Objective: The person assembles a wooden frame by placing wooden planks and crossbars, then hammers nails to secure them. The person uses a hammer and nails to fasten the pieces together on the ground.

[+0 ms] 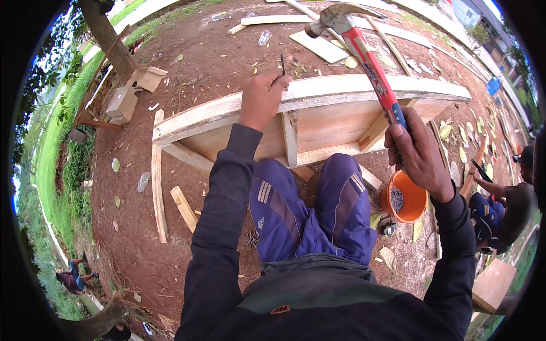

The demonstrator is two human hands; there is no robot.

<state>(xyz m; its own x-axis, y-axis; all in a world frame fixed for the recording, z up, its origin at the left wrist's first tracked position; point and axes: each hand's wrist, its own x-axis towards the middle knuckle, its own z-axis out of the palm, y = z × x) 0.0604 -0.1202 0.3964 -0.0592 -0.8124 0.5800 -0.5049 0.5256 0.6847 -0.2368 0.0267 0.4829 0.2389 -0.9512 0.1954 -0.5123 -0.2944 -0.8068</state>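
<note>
My left hand (261,98) pinches a thin nail (282,63) upright on the top edge of a pale wooden frame (341,91) standing on its side in front of my knees. My right hand (420,154) grips the red and blue handle of a claw hammer (364,54), raised with its steel head above and to the right of the nail. My legs in blue trousers are under the frame.
An orange bowl of nails (405,199) sits on the dirt by my right knee. Loose wooden slats (158,176) lie at the left, boards (318,45) beyond the frame. A cardboard box (128,94) is by a tree trunk. Another person (506,204) sits at the right.
</note>
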